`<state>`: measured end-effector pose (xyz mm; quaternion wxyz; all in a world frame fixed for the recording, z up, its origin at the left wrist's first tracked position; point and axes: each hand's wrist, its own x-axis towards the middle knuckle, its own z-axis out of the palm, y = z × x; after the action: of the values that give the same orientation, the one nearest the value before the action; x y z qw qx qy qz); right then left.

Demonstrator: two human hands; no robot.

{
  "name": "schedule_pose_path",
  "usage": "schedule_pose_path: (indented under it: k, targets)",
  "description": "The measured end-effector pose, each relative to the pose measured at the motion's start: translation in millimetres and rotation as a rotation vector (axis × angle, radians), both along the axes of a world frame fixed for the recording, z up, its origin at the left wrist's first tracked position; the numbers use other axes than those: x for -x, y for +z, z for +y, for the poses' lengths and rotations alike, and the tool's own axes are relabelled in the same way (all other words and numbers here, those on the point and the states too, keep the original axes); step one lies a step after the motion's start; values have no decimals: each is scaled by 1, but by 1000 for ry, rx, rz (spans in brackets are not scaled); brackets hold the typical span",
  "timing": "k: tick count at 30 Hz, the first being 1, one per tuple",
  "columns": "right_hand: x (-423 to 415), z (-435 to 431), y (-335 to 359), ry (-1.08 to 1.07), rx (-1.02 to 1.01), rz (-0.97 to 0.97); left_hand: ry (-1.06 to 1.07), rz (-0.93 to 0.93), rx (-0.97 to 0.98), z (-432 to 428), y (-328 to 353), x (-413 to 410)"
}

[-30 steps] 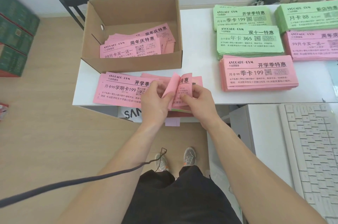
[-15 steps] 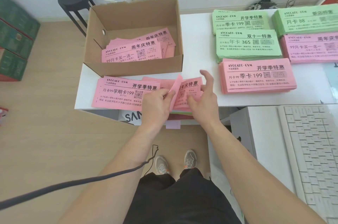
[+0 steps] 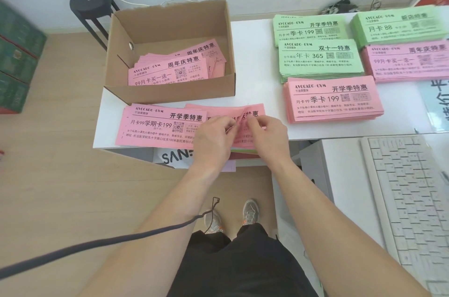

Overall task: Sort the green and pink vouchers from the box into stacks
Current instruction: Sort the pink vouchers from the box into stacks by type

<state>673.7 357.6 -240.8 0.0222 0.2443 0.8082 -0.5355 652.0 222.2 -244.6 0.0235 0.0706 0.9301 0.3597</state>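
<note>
I see the left hand and right hand pinching a pink voucher; it looks thin and floppy, best lifted by an edge.

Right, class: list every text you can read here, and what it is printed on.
"AVOCADO·GYM, 周年庆特惠, 99月卡买一送一": top pink voucher in the box; right pink stack.
"AVOCADO·GYM, 开学季特惠, 月卡99学期卡199": front-left pink voucher.
"AVOCADO·GYM, 开学季特惠, 月卡99 季卡199": back green stack, near pink stack.
"AVOCADO·GYM, 双十一特惠, 年卡 365": middle green stack.
"新店特惠, 月卡 88": right green stack.
"SAN": white item under the table.
Fine print: too small.
</note>
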Motion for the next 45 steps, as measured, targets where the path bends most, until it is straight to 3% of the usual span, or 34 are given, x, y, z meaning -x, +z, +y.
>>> schedule_pose_path:
  k: [3, 5, 15, 22, 28, 33, 45]
  targets:
    - [3, 1, 1, 8, 4, -34, -31, 111, 158, 5, -5, -4]
    - [4, 3, -1, 10, -14, -57, -32, 145, 158, 8, -8, -6]
    - [3, 18, -7, 46, 148, -49, 15, -91, -18, 8, -6, -12]
    - [6, 19, -15, -11, 162, -73, 48, -155, 19, 9, -8, -10]
    - [11, 20, -17, -71, 123, -87, 116, -210, -100, 6, 0, -2]
    - [11, 25, -22, -59, 63, -100, 287, -102, -107, -13, 7, 7]
    - [17, 23, -23, -36, 20, -190, 324, -29, 3, -39, 3, 14]
